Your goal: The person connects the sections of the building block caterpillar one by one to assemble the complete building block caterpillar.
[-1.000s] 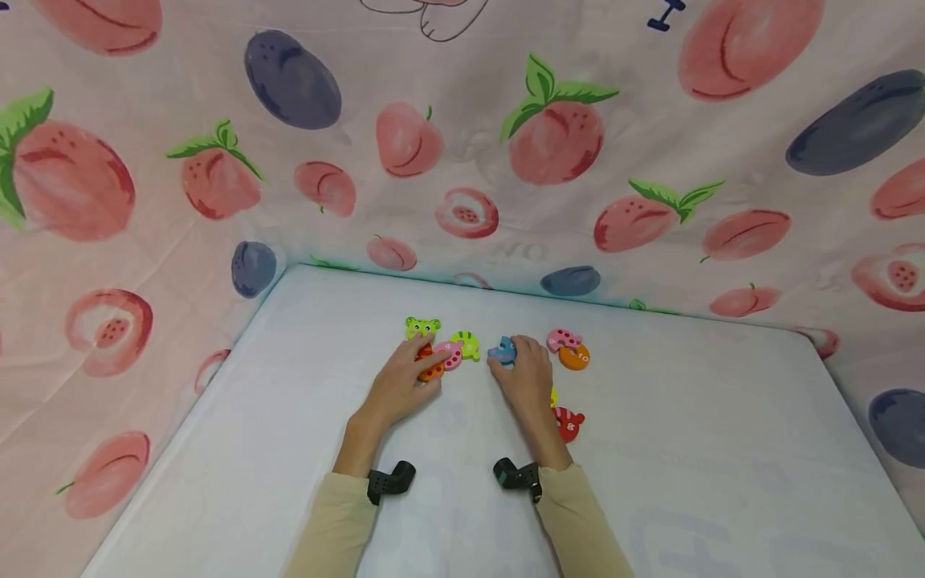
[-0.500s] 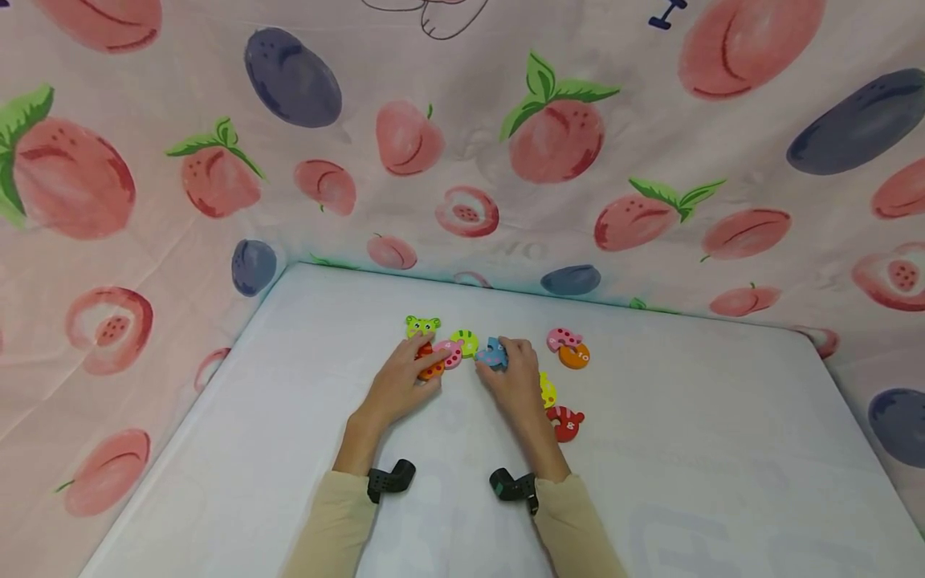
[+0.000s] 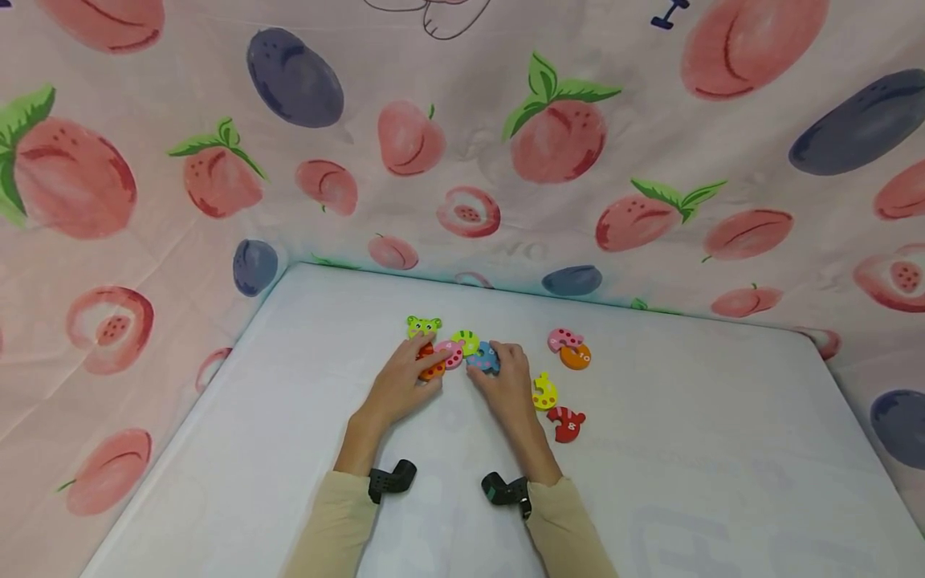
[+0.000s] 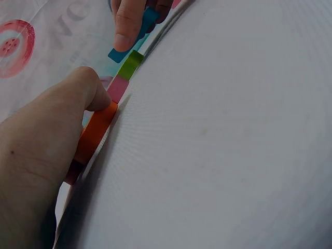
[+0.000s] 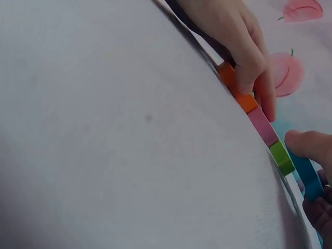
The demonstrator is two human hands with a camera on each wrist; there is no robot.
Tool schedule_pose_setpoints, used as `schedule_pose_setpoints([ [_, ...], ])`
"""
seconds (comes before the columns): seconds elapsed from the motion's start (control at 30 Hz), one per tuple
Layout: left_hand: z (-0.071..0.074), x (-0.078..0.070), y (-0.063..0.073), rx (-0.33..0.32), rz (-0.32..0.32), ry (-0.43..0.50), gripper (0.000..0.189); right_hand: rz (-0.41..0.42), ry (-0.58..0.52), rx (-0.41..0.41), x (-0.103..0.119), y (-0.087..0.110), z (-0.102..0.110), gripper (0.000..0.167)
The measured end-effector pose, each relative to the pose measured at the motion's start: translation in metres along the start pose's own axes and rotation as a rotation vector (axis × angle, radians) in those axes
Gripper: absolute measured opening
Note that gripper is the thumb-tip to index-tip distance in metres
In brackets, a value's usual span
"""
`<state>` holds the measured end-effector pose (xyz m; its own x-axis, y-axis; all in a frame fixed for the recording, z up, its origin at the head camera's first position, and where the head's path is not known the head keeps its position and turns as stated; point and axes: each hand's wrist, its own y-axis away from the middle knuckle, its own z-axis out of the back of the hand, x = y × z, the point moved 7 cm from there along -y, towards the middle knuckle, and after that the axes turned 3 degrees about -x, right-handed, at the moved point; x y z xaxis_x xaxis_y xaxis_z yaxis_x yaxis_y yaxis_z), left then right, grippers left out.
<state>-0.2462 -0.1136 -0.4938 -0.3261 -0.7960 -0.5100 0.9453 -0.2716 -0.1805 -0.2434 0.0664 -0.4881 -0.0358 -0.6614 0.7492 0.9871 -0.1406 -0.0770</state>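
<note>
My right hand (image 3: pixel 511 384) pinches a blue animal-shaped puzzle piece (image 3: pixel 482 358) between thumb and fingers. In the right wrist view this blue piece (image 5: pixel 309 179) is tilted, its lower end right beside the green piece (image 5: pixel 281 157). My left hand (image 3: pixel 393 384) rests on a curved row of joined pieces with fingers spread. Its index finger lies on the pink piece (image 3: pixel 454 359), and its thumb is against the orange piece (image 4: pixel 95 133). The row runs from a lime-green animal head (image 3: pixel 423 325) through red, orange and pink to a striped green piece (image 3: pixel 466 343). My left hand partly covers the red piece.
Right of my right hand lie a yellow piece (image 3: pixel 545 392) and a red piece (image 3: pixel 567 425). Farther back, a pink piece (image 3: pixel 564 339) touches an orange one (image 3: pixel 576 357). Everything lies on a white tabletop (image 3: pixel 694 449), with a fruit-print cloth (image 3: pixel 477 144) hanging behind.
My right hand has moved left with the blue piece, bringing it up to the striped green piece and uncovering the yellow piece. My left hand has stayed in place.
</note>
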Motion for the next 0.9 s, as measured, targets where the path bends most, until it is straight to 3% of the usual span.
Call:
schedule_pose_setpoints([
  [0.9,-0.001,0.0,-0.0011,0.002,-0.008,-0.005,0.044,-0.026,-0.066,-0.035,-0.0012,-0.0025,-0.0059,0.061],
])
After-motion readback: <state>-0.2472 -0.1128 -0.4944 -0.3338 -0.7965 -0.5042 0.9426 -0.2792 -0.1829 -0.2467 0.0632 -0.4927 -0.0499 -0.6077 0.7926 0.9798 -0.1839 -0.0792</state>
